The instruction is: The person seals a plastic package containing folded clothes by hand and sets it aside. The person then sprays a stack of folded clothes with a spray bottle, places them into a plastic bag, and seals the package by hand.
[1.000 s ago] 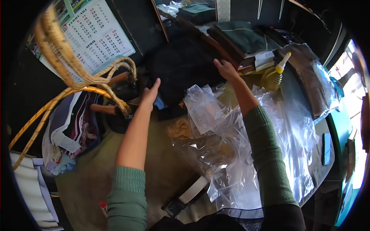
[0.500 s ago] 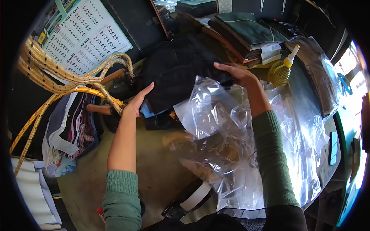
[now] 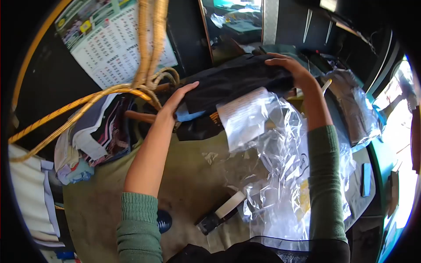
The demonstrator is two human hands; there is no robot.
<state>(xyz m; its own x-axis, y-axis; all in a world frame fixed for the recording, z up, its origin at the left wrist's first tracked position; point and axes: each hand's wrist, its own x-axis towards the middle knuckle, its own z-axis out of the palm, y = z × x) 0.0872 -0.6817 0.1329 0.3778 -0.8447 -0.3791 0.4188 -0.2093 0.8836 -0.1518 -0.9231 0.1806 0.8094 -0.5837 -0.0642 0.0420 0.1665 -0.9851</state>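
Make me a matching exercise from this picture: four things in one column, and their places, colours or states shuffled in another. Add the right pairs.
Things
1. Calendar
2. Black cloth
3. Plastic sheeting
4. Pile of clothes

Places and states
A. Clear and crinkled, partly under the right forearm
B. Held between the left hand and the right hand
C. Folded, in mixed colours, at the left side of the table
D. Up against the dark wall

Right pairs
1-D, 2-B, 3-A, 4-C
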